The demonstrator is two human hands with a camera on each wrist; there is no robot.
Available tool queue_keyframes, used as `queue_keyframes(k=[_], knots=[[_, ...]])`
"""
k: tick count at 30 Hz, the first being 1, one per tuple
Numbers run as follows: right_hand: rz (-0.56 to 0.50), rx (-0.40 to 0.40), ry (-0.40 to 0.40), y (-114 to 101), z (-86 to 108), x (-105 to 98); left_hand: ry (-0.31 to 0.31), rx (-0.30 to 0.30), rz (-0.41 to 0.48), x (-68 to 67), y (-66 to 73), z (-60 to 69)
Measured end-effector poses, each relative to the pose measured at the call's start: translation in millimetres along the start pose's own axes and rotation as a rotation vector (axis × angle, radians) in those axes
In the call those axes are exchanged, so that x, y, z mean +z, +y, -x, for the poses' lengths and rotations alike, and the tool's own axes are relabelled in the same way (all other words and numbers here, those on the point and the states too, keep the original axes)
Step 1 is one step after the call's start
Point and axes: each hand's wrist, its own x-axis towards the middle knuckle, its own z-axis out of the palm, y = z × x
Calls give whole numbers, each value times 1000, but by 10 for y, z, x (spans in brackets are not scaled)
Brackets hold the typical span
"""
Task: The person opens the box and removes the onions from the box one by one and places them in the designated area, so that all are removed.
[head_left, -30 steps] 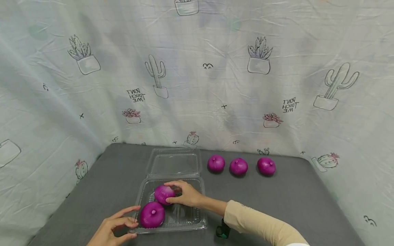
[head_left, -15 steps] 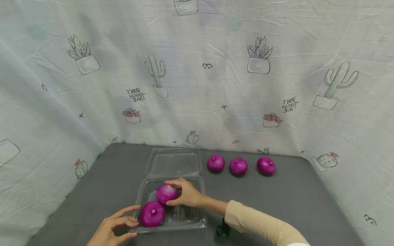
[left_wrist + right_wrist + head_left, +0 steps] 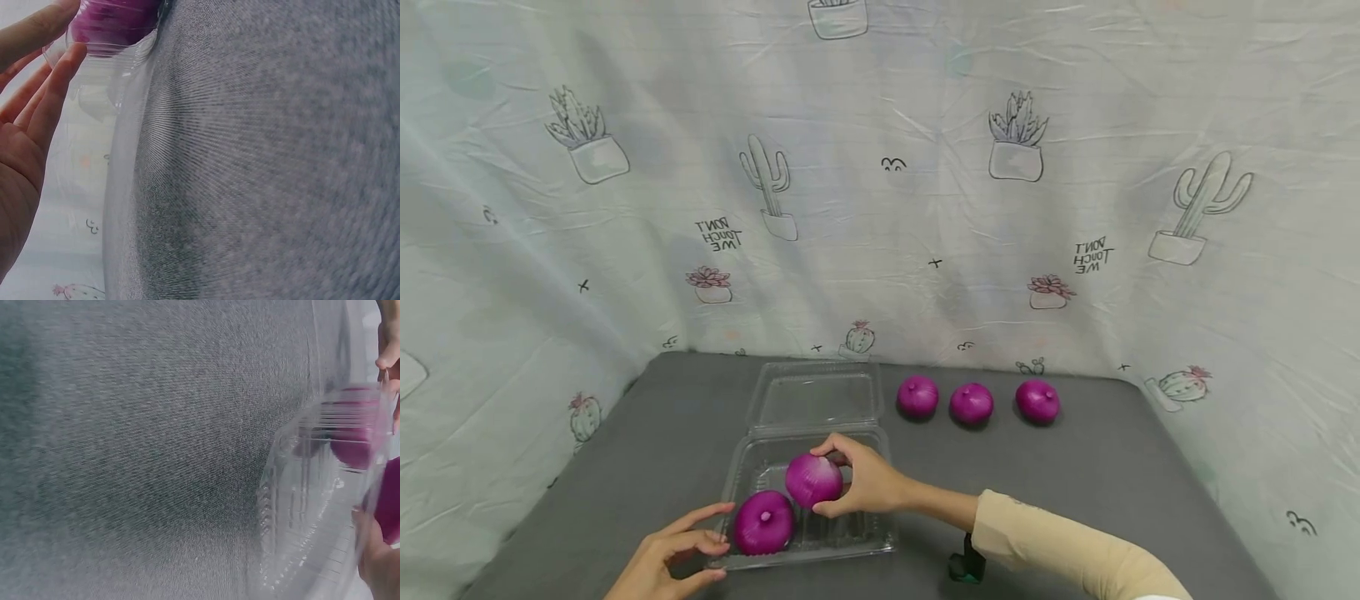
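Note:
A clear hinged plastic container (image 3: 842, 546) lies with its lid (image 3: 820, 398) folded back behind it. One purple onion (image 3: 763, 522) sits in its front left part. My right hand (image 3: 871, 482) grips a second purple onion (image 3: 814, 481) between thumb and fingers, over the container beside the first. In the right wrist view this gripped onion (image 3: 391, 503) shows above the container's wall. My left hand (image 3: 666, 554) is at the container's left side, fingers spread and touching its edge; in the left wrist view its fingertips (image 3: 76, 51) rest against the clear wall.
Three purple onions (image 3: 917, 397) (image 3: 972, 404) (image 3: 1037, 402) stand in a row at the back of the grey table (image 3: 1075, 475), right of the lid. A small dark object (image 3: 966, 567) lies near the right forearm. A printed curtain (image 3: 925, 208) hangs behind and at the sides.
The onion in my right hand has moved right and slightly towards me, away from the back of the other onion, and has tilted. The left hand keeps its place at the container; the head view has shifted slightly.

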Motion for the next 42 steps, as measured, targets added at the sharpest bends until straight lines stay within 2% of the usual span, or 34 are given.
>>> queue_keyframes(k=[7, 11, 15, 24, 29, 34, 42], knots=[[-81, 42, 4, -71, 59, -48, -2, 8, 6, -10, -11, -2], [-116, 23, 49, -63, 62, -66, -4, -3, 1, -13, -3, -4], [-91, 36, 91, -57, 79, -79, -3, -11, -3, -15, 2, -7], [-14, 31, 38, -38, 137, -66, 0, 35, 34, -6, -34, 31], [-93, 7, 14, -35, 169, -66, -2, 56, 52, -9, -70, 56], [-102, -41, -10, -46, 190, -91, -2, 63, 45, -20, -76, 41], [-159, -70, 30, -77, 247, -121, 0, 30, 24, -19, -47, 18]])
